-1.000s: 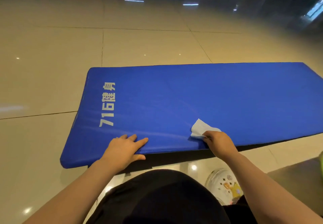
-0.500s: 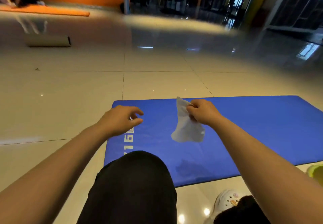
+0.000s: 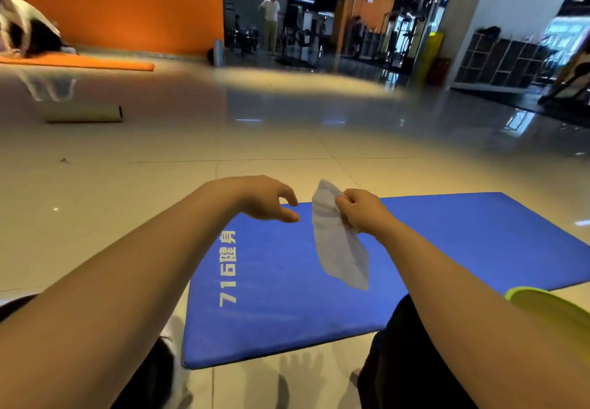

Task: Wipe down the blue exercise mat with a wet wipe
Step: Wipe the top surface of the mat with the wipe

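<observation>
my right hand (image 3: 362, 210) pinches the wet wipe (image 3: 340, 245) by its upper edge, so it hangs in the air above the blue exercise mat (image 3: 281, 296) lying flat on the tiled floor (image 3: 159, 159). my left hand (image 3: 266, 199) hovers just beside the wipe, its fingers (image 3: 289, 199) loosely curled and holding nothing.

Blue exercise mat (image 3: 447, 249): pale print "716健身" near left end.

Dim interior, glossy floor (image 3: 287, 140) glare (edges warped)

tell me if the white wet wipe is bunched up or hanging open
Hanging open. The white wet wipe dangles as a loose sheet from the right hand, which pinches its top edge above the blue exercise mat.
</observation>
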